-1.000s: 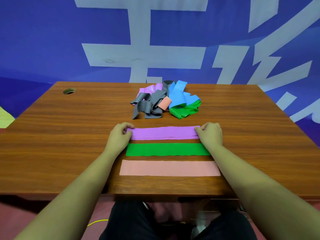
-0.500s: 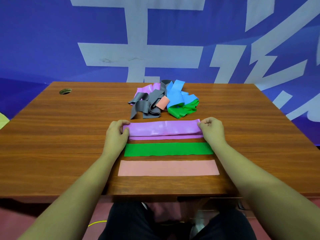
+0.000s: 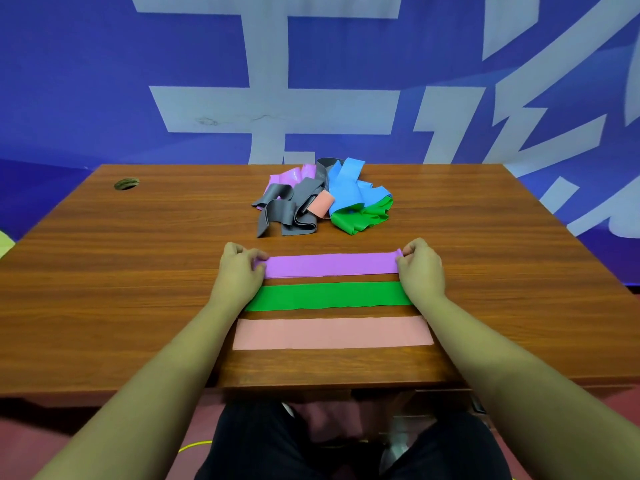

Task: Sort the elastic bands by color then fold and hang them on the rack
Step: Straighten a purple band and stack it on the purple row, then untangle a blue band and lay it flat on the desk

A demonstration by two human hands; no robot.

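A purple band lies flat and stretched across the table's middle. My left hand pinches its left end and my right hand pinches its right end. Just nearer to me lie a flat green band and a flat pink band, parallel to it. Behind them sits a tangled pile of bands in grey, purple, blue, pink and green. No rack is in view.
The wooden table has a round cable hole at its far left. A blue banner wall stands right behind the table. My legs show below the front edge.
The purple band's raised upper layer has been laid down flat, and both hands have pulled its ends a little wider apart. The other bands have not moved.
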